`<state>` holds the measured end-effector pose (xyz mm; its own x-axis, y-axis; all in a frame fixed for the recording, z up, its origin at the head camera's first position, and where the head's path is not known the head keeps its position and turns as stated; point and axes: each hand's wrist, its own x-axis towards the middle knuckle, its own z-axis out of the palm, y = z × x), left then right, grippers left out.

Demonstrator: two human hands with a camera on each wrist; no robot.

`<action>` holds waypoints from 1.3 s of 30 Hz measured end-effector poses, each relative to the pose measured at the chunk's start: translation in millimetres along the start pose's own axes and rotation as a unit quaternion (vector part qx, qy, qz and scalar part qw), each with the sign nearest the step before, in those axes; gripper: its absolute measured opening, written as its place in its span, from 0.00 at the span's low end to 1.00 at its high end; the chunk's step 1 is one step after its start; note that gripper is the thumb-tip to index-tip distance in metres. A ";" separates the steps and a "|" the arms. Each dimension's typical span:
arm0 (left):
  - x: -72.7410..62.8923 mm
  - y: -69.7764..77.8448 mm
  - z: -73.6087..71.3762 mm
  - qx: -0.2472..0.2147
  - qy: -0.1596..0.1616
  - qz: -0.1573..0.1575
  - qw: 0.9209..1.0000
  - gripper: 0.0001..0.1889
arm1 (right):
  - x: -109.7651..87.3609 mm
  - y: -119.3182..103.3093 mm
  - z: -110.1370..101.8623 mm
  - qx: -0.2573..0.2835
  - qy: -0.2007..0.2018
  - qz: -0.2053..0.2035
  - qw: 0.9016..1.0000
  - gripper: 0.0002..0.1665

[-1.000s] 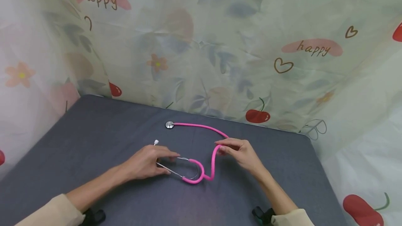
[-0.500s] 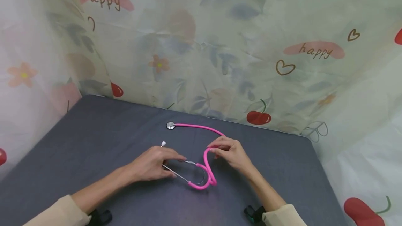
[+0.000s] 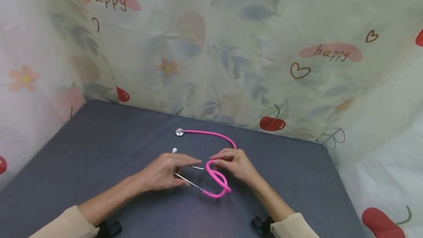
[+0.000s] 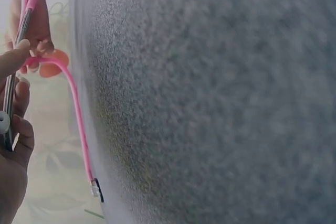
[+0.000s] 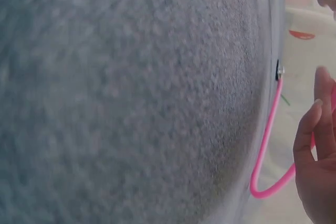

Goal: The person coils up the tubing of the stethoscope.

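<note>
A stethoscope with pink tubing and metal ear tubes is held between both hands over the table. My left hand grips the ear tubes between thumb and fingers; a white eartip pokes out above its knuckles. With thumb and fingertips my right hand pinches the tubing, which loops over near the yoke. From that hand the rest of the tubing runs back to the round metal chest piece, lying on the table. In the left wrist view the chest piece appears edge-on.
A dark grey cloth covers the table. Behind it and at both sides hangs a pale curtain printed with cherries, flowers and "happy". Black straps circle both wrists near the beige sleeves.
My right hand has moved left toward my left hand, bending the pink tubing into a tighter loop. The left hand has shifted slightly right; the chest piece stays on the table.
</note>
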<state>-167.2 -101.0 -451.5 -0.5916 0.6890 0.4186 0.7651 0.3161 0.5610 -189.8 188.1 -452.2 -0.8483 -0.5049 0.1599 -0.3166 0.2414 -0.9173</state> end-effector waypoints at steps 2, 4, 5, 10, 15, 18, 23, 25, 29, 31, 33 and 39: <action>1.1 1.5 0.1 -0.003 -0.003 0.002 1.000 0.36 | 0.6 -1.0 2.4 -0.001 -0.005 0.001 1.000 0.12; 2.0 2.7 0.4 -0.008 -0.004 0.003 1.000 0.36 | 0.7 -9.3 5.3 -0.007 -0.009 0.008 1.000 0.11; 2.5 3.1 0.7 -0.010 -0.005 0.003 1.000 0.36 | 0.7 -13.8 6.6 -0.010 -0.010 0.011 1.000 0.10; 4.5 6.0 1.2 -0.024 -0.009 0.011 1.000 0.36 | 1.3 -32.5 12.0 -0.017 -0.019 0.023 0.999 0.08; 5.0 8.3 2.4 -0.027 -0.018 0.011 0.999 0.39 | 2.8 -28.0 15.4 -0.039 -0.022 0.024 0.999 0.07; 5.1 9.2 4.0 -0.017 -0.024 0.011 1.000 0.39 | 4.6 -15.8 17.0 -0.060 -0.021 0.023 0.998 0.07; 5.1 10.8 4.5 -0.020 -0.031 0.005 0.999 0.35 | 6.6 -3.6 15.8 -0.076 -0.028 0.017 0.997 0.08; 4.1 11.7 3.1 -0.029 -0.031 0.000 0.999 0.34 | 5.9 -3.4 13.0 -0.078 -0.033 0.018 0.996 0.10; 1.0 13.0 -1.5 -0.045 -0.014 0.008 0.999 0.33 | 2.6 -2.1 4.0 -0.120 -0.029 0.022 0.992 0.14; -0.9 13.7 -4.9 -0.053 0.001 0.013 0.999 0.33 | 0.5 -1.0 -1.5 -0.152 -0.021 0.025 0.988 0.14; -2.9 14.8 -8.6 -0.061 0.014 0.014 0.998 0.33 | -1.2 0.5 -7.0 -0.184 -0.015 0.028 0.982 0.13; -8.9 16.5 -16.4 -0.086 0.029 -0.019 0.996 0.34 | -0.4 7.5 -19.1 -0.272 -0.007 0.007 0.962 0.14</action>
<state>-153.5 -112.6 -434.2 -0.6369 0.6379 0.4329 0.6903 0.2219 0.6886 -200.0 205.9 -452.1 -0.8494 -0.5090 0.1393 -0.4833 0.6443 -0.5927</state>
